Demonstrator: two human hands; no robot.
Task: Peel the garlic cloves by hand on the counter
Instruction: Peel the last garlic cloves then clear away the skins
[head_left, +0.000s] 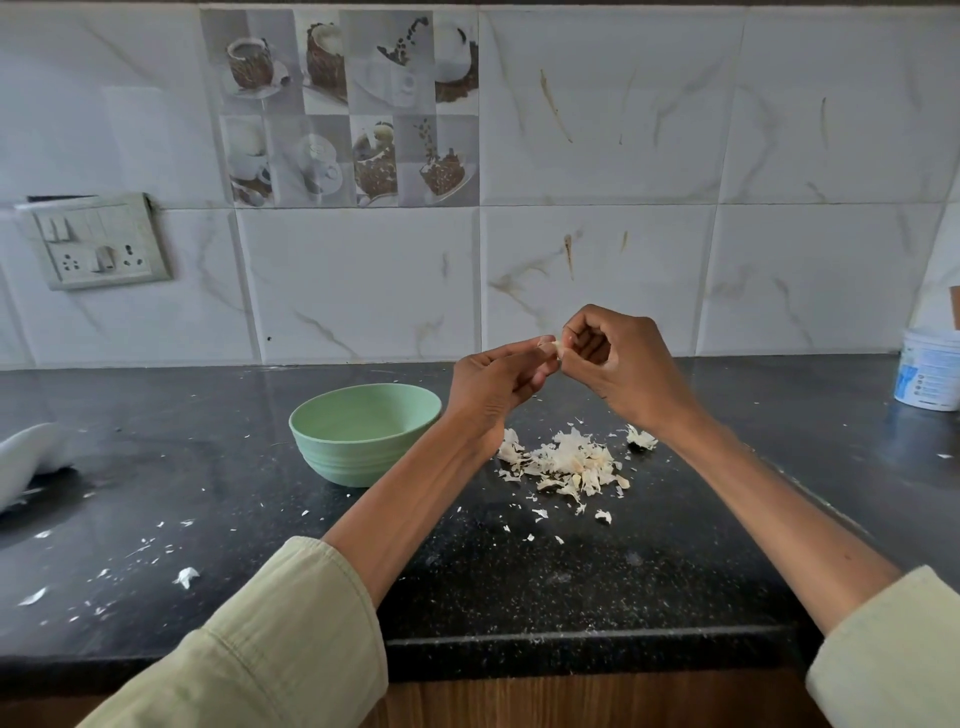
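Clove (555, 347) pinched between fingertips of left hand (496, 382) and right hand (618, 364), both curled, raised above counter (519, 587). Below, pile of peels (569, 460) on counter. Just left of pile, green bowl (363, 434). Far right, white tub (930, 371).

Green bowl (363, 434), white tub (930, 371) — switchboard (96, 241).
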